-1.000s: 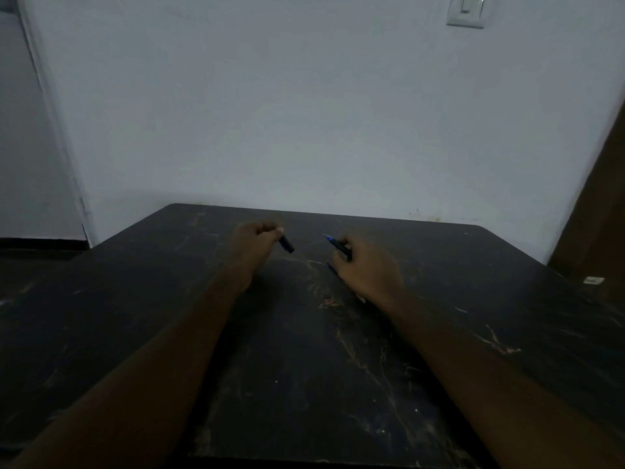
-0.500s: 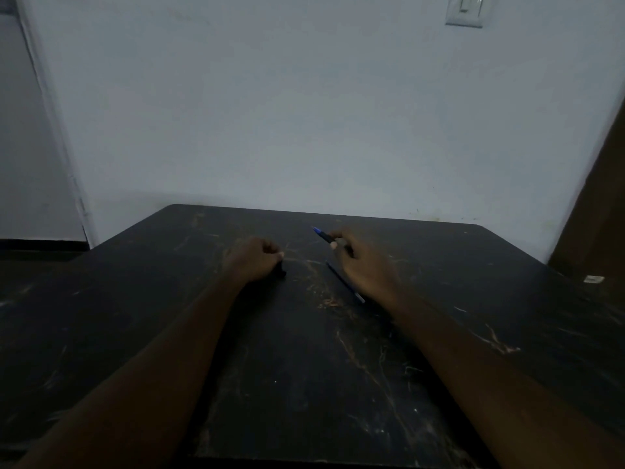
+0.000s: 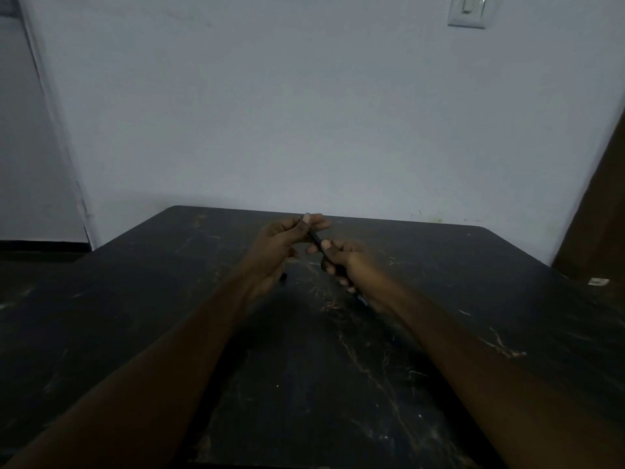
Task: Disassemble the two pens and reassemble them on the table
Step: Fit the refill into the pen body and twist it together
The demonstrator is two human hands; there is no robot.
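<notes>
- A dark table [image 3: 456, 265], scratched with pale marks, is seen set against a pale wall [image 3: 304, 113].
- Both hands are held raised above the far middle of the table, close together, with the forearms stretched in from the table's near edge.
- A slim dark pen [image 3: 316, 238] is held between the two hands, clear of the table top. It is slanted, with its upper end toward the table's far edge and its lower end toward the near right.
- The pen's upper end is pinched by the left hand [image 3: 280, 242], thumb and forefinger closed together on it. The other fingers are loosely curled.
- The pen's lower part is gripped by the right hand [image 3: 345, 262], the thumb pressed on the barrel and the fingers curled round it.
- A second slim piece [image 3: 362, 300] with a bluish end is seen lying on the table just under the right wrist and is partly hidden by it. Whether it is a whole pen cannot be told.
- A small dark piece [image 3: 284, 276] is seen on the table under the left hand. What it is cannot be told.
- A small white item [image 3: 598, 281] is seen at the table's right edge, well apart from the hands.
- A light switch [image 3: 468, 10] is mounted on the wall high above the table's far right corner.
- A brown panel [image 3: 602, 214] is seen beside the table's right side.
</notes>
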